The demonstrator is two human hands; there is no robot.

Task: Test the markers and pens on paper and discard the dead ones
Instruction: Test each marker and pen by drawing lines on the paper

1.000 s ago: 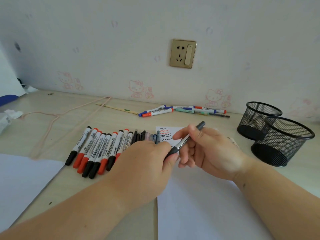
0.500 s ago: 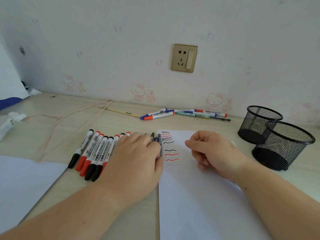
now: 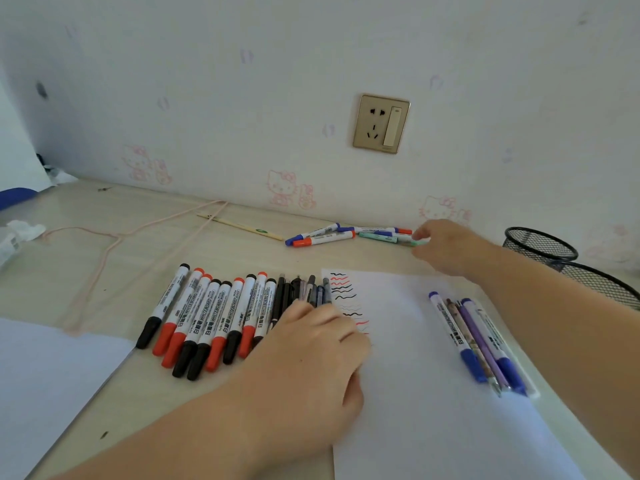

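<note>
A row of black and red whiteboard markers lies left of the test paper, with several thin dark pens at its right end. My left hand rests flat over those thin pens and the paper's left edge. Black and red squiggles run down the sheet's top left. Several blue and purple pens lie on the paper's right side. My right hand reaches to the far pile of pens by the wall and pinches the end of a teal pen.
Two black mesh cups stand at the right, just beyond my right forearm. A second white sheet lies at the near left. A pink cord, a wooden stick and crumpled paper lie at the far left.
Both hands held a grey pen a second ago; my left hand set it down at the row's right end. My right hand has since reached away to the far pile by the wall.
</note>
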